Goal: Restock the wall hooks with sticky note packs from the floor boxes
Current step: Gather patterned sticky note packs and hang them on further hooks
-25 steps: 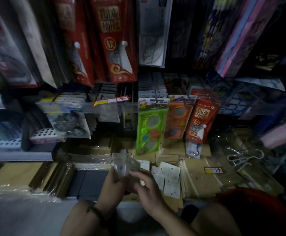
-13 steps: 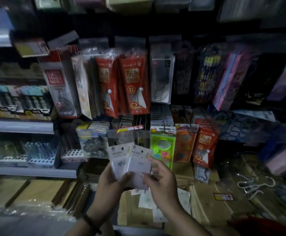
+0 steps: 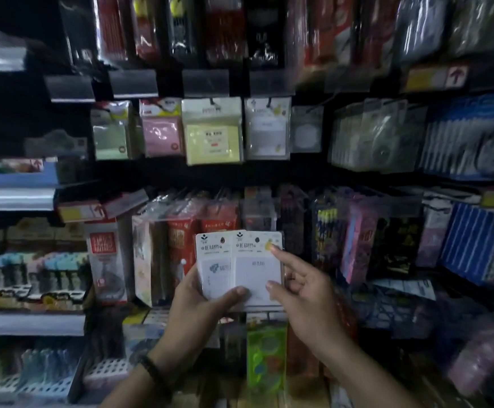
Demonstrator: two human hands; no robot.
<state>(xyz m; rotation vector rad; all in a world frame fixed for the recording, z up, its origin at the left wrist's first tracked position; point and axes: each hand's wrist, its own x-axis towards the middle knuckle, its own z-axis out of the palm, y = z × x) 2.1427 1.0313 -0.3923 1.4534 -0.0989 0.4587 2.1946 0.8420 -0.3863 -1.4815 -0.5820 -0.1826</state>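
Many hung packs (image 3: 212, 131); shelves (image 3: 27, 323) perhaps metal.

Wall hooks (image 3: 211, 102) — hanging sticky note packs (image 3: 213, 134), shelf (image 3: 27, 323) at left

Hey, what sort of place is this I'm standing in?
Most likely a stationery shop aisle: sealed sticky note packs hang in rows from wall hooks, yellow price tags are clipped above the goods, and stocked shelves run along the left.

A green pack (image 3: 266, 357) hangs low, blue packs (image 3: 475, 242) rightward.
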